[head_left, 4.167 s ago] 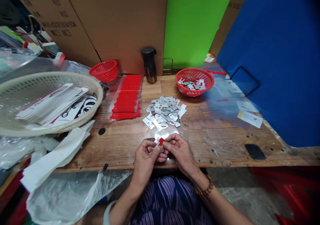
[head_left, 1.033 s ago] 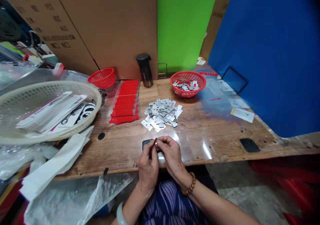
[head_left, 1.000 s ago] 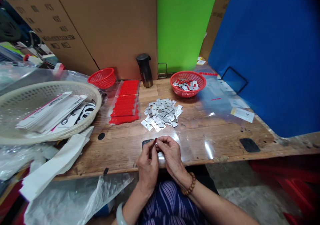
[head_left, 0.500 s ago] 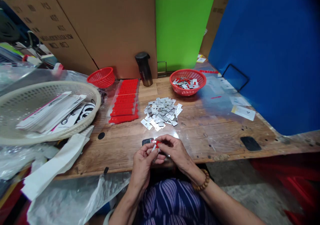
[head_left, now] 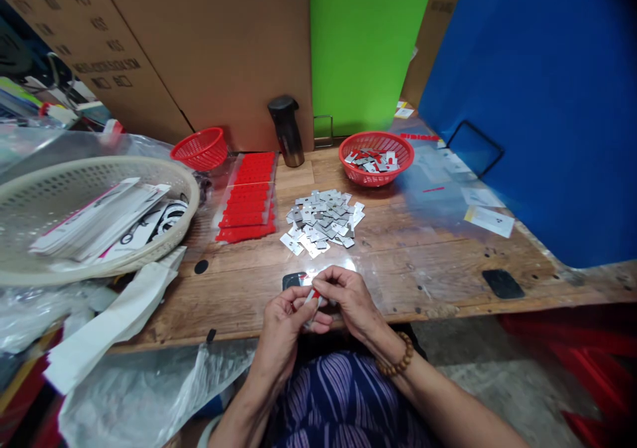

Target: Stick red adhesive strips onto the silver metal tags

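Note:
My left hand (head_left: 288, 315) pinches a small metal plate (head_left: 309, 297) near the table's front edge. A red sticker piece (head_left: 316, 294) lies against the plate, and my right hand (head_left: 348, 295) has its thumb and fingers closed on it; the fingers partly cover both. Just beyond my hands is a loose pile of small silvery metal plates (head_left: 323, 219) with notches. To the left of that pile, sheets of red stickers (head_left: 249, 196) lie on clear backing. A red basket (head_left: 375, 177) behind the pile holds several plates bearing red pieces.
At the left stands a large cream basket (head_left: 192, 189) with printed cards. Behind are a smaller red basket (head_left: 200, 149) and a black flask (head_left: 287, 133). A blue panel (head_left: 537, 123) borders the right side. White paper (head_left: 114, 322) hangs over the front left edge.
The red piece now lies flatter on the metal plate, with less of it showing between my fingers. Both hands stay almost in place, and the view has shifted slightly.

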A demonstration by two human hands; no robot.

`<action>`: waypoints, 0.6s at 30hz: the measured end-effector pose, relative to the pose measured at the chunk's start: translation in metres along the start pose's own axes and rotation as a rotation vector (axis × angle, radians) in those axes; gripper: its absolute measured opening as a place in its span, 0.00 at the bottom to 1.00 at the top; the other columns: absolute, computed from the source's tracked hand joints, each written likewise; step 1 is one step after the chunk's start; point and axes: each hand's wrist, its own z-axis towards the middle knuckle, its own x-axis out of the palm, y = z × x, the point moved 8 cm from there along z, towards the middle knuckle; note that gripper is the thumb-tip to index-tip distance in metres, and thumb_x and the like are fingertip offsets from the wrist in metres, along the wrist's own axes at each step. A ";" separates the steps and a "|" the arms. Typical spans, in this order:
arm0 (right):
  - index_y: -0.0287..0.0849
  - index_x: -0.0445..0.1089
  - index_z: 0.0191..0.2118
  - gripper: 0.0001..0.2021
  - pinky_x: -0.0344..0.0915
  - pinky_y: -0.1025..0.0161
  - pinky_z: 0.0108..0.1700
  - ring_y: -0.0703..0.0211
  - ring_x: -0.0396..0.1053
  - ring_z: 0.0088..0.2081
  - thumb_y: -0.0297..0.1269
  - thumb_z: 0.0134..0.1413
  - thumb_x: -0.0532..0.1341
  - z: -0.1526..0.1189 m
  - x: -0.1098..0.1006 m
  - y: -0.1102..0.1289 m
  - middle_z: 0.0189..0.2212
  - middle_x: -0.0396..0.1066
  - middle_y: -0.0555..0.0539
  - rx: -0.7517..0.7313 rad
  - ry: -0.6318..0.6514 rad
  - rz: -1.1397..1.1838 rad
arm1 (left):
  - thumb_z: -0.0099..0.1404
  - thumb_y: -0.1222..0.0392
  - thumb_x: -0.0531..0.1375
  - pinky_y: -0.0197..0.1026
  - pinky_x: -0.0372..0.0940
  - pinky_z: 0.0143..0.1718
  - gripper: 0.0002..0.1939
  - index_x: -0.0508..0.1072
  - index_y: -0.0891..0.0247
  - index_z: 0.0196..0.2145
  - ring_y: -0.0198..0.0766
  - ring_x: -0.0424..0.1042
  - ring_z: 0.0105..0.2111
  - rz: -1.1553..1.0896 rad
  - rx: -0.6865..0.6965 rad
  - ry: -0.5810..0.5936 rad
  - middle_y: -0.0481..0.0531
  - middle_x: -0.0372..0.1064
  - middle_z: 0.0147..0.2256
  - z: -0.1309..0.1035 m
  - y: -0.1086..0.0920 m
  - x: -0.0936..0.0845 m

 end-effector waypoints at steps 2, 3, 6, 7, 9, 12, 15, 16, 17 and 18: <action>0.38 0.70 0.24 0.11 0.56 0.69 0.25 0.68 0.59 0.21 0.42 0.41 0.67 0.002 0.000 -0.002 0.19 0.65 0.54 0.003 0.029 -0.002 | 0.46 0.62 0.68 0.34 0.69 0.24 0.18 0.71 0.71 0.34 0.33 0.73 0.21 -0.019 -0.019 -0.006 0.54 0.75 0.28 -0.001 -0.001 -0.001; 0.38 0.70 0.24 0.13 0.56 0.69 0.26 0.68 0.59 0.22 0.44 0.42 0.66 0.002 0.000 -0.002 0.19 0.65 0.53 0.001 0.045 -0.009 | 0.46 0.62 0.68 0.34 0.69 0.24 0.18 0.71 0.71 0.34 0.34 0.73 0.21 -0.026 -0.027 -0.009 0.54 0.75 0.28 -0.001 -0.001 -0.001; 0.37 0.72 0.27 0.17 0.58 0.68 0.30 0.66 0.62 0.24 0.49 0.49 0.61 0.000 0.000 -0.002 0.20 0.67 0.51 -0.007 0.092 -0.022 | 0.46 0.63 0.68 0.34 0.69 0.25 0.19 0.70 0.71 0.36 0.34 0.74 0.22 -0.032 -0.040 -0.030 0.56 0.76 0.29 0.000 -0.001 -0.004; 0.37 0.73 0.29 0.18 0.59 0.67 0.31 0.65 0.63 0.25 0.50 0.52 0.59 -0.002 0.001 -0.001 0.22 0.68 0.50 -0.006 0.105 -0.021 | 0.46 0.63 0.68 0.34 0.69 0.24 0.19 0.70 0.71 0.36 0.35 0.74 0.22 -0.032 -0.038 -0.040 0.56 0.76 0.29 0.000 0.000 -0.005; 0.38 0.72 0.33 0.17 0.60 0.66 0.33 0.64 0.65 0.27 0.49 0.53 0.58 -0.006 0.000 -0.001 0.25 0.70 0.49 -0.010 0.112 -0.020 | 0.46 0.63 0.68 0.34 0.69 0.25 0.20 0.69 0.71 0.37 0.35 0.74 0.22 -0.037 -0.021 -0.069 0.56 0.76 0.29 0.001 0.000 -0.007; 0.39 0.71 0.33 0.14 0.62 0.67 0.34 0.64 0.66 0.30 0.46 0.46 0.64 -0.011 -0.001 -0.002 0.28 0.70 0.50 -0.008 0.084 -0.034 | 0.46 0.63 0.68 0.34 0.69 0.25 0.21 0.69 0.71 0.37 0.35 0.74 0.22 -0.036 0.006 -0.087 0.54 0.75 0.27 0.003 0.000 -0.008; 0.38 0.70 0.28 0.13 0.61 0.68 0.32 0.65 0.65 0.28 0.44 0.40 0.67 -0.012 -0.003 -0.007 0.26 0.69 0.51 0.010 0.045 -0.016 | 0.46 0.63 0.68 0.34 0.69 0.24 0.21 0.69 0.71 0.37 0.36 0.74 0.23 -0.019 0.022 -0.075 0.53 0.75 0.26 0.003 0.001 -0.006; 0.38 0.69 0.28 0.13 0.61 0.69 0.30 0.66 0.64 0.27 0.43 0.40 0.67 -0.012 -0.004 -0.009 0.25 0.68 0.52 0.011 0.029 -0.007 | 0.46 0.63 0.68 0.34 0.69 0.24 0.21 0.69 0.72 0.37 0.35 0.74 0.22 -0.015 0.025 -0.072 0.53 0.74 0.25 0.003 0.001 -0.006; 0.38 0.69 0.27 0.13 0.60 0.69 0.29 0.66 0.64 0.26 0.43 0.40 0.67 -0.011 -0.005 -0.010 0.24 0.68 0.52 0.010 0.015 -0.001 | 0.46 0.62 0.68 0.34 0.69 0.24 0.21 0.69 0.72 0.37 0.35 0.74 0.22 -0.014 0.027 -0.072 0.53 0.74 0.25 0.002 0.001 -0.006; 0.37 0.69 0.26 0.13 0.59 0.69 0.28 0.67 0.63 0.25 0.42 0.40 0.67 -0.011 -0.005 -0.011 0.23 0.68 0.52 0.011 0.002 0.005 | 0.47 0.62 0.68 0.34 0.69 0.24 0.20 0.69 0.72 0.37 0.35 0.74 0.21 -0.015 0.028 -0.073 0.52 0.74 0.25 0.002 0.002 -0.006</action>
